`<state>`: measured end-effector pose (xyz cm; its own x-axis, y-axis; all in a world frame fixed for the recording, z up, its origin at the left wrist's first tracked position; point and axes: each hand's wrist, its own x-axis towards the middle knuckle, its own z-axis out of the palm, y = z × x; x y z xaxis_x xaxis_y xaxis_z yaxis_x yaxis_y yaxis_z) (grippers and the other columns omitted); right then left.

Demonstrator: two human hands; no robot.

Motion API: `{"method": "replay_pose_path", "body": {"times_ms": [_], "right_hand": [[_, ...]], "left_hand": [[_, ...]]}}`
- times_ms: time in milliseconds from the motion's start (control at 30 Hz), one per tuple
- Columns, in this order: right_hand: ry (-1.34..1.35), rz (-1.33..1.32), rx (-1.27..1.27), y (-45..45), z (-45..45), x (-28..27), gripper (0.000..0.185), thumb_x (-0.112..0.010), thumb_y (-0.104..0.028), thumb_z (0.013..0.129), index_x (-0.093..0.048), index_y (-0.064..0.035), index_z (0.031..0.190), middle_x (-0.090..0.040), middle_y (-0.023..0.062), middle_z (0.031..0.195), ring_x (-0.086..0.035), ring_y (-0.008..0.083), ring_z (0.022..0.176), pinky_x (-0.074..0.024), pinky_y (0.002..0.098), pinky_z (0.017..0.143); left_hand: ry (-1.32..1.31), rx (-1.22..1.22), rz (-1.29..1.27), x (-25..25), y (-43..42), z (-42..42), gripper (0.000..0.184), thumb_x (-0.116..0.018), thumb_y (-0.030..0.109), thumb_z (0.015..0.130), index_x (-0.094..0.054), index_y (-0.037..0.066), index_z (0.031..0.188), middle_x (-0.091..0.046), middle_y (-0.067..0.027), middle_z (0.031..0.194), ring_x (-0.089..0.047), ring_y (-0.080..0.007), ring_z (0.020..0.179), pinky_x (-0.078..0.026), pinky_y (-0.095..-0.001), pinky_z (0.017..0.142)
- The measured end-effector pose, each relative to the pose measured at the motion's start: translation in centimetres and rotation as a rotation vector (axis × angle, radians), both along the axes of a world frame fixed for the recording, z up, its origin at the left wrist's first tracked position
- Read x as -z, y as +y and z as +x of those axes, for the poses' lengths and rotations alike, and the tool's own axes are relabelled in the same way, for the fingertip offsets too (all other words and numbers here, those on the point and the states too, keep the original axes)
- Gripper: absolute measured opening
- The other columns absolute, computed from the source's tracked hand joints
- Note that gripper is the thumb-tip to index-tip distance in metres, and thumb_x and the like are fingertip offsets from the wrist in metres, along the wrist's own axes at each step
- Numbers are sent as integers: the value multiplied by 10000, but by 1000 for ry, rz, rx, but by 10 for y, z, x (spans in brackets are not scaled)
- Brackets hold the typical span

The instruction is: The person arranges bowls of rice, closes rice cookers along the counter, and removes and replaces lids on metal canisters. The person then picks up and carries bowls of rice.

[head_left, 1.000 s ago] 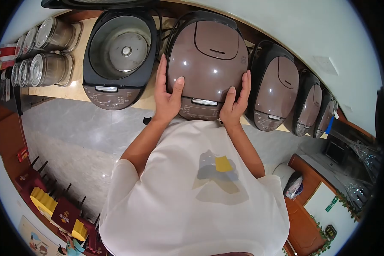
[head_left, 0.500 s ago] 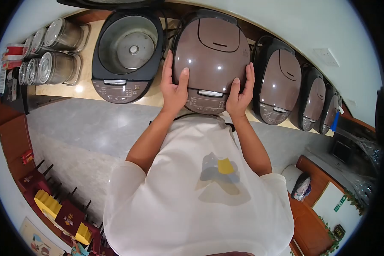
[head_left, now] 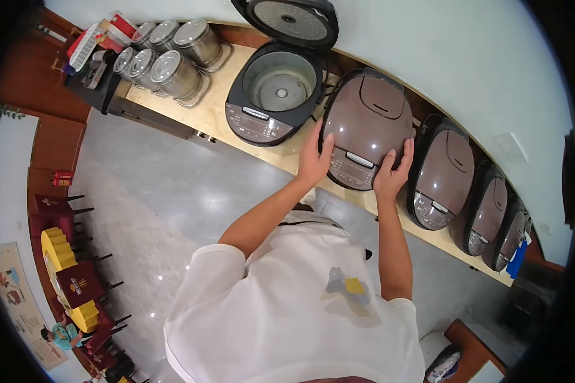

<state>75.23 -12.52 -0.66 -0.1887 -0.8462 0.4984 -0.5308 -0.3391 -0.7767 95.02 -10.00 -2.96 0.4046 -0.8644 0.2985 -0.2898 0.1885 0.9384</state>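
Note:
A closed brown rice cooker (head_left: 370, 121) with a black rim stands on the wooden counter in front of me. My left hand (head_left: 314, 156) presses against its left side, thumb on the front corner. On its right side lies my right hand (head_left: 393, 171), thumb toward the lid and fingers along the edge. Together the two hands clasp the cooker; some fingertips are hidden behind its sides. Just left of it is an open rice cooker (head_left: 276, 89), its lid (head_left: 291, 19) raised and the inside of its pot showing.
More closed rice cookers (head_left: 444, 172) line the counter (head_left: 227, 131) to the right. Several clear lidded canisters (head_left: 172, 70) stand in racks at the left, beside a white basket (head_left: 85, 48). Behind are dark red chairs (head_left: 80, 284) and a seated person (head_left: 64, 335).
My view has turned and pulled back, so the counter now slants down to the right and the open cooker's raised lid shows. Both hands stay on the closed cooker's sides.

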Motion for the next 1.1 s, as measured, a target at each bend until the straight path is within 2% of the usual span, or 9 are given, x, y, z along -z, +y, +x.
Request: {"method": "replay_pose_path", "body": {"times_ms": [67,200,267,367,567,700,867,933,1100], "right_hand": [[7,0,23,0,0,4,484,-572,-132,1012,-503,46,1456,-472,227,1551,-462,345,1433,-332,396,1194],[4,-48,17,-2,-1,8,475,-587,-142,1005,-527,42,1439,-492,229,1534,-484,353,1415,-353,400,1181],[-4,-59,51,-3,-1,13,467,-593,-145,1002,-540,45,1426,-513,230,1515,-495,358,1405,-363,407,1175],[2,-60,77,2,0,10,454,-598,-167,1006,-562,37,1410,-548,224,1482,-526,353,1376,-388,399,1151],[-140,111,116,25,-1,15,463,-570,-260,1057,-548,3,1439,-621,225,1387,-605,328,1274,-454,389,1078],[-381,432,91,72,-30,78,346,-571,-269,1071,-660,64,1103,-723,130,978,-682,174,878,-544,297,820],[-558,454,188,194,-7,141,341,-564,-245,1072,-610,-3,837,-598,47,696,-565,110,635,-488,270,590],[-699,493,312,226,42,124,344,-571,-241,1066,-590,-15,808,-583,38,666,-541,97,591,-469,267,553],[-573,504,407,201,153,70,358,-627,-284,1043,-596,-39,783,-583,18,639,-550,94,611,-445,264,562]], "left_hand": [[172,80,110,8,43,-1,491,-575,265,1053,-505,-48,1425,-600,-268,1352,-599,-370,1238,-446,-399,1063],[-105,63,272,49,149,-9,318,-576,232,1044,-659,-37,1192,-688,-204,1051,-676,-298,934,-531,-386,831],[31,223,667,53,192,0,279,-600,218,1024,-704,-18,1131,-709,-193,965,-683,-270,836,-539,-381,758],[-19,225,653,45,225,22,264,-589,187,1035,-691,-28,1150,-730,-135,992,-666,-151,836,-538,-305,773],[53,302,692,52,237,37,217,-530,84,1035,-679,-23,1151,-726,-94,969,-671,-153,873,-552,-308,835],[113,453,658,39,220,54,221,-517,90,1051,-660,-22,1178,-715,-89,920,-666,-148,831,-556,-309,802],[148,539,665,29,198,133,231,-551,153,1061,-672,-17,1159,-665,-61,728,-615,-129,631,-521,-303,616],[-62,393,541,31,198,180,264,-572,215,1042,-710,-10,1045,-695,-114,755,-645,-180,649,-528,-347,641],[26,223,572,31,182,261,332,-604,273,1041,-728,3,890,-641,-85,648,-519,-107,559,-442,-301,549]]}}
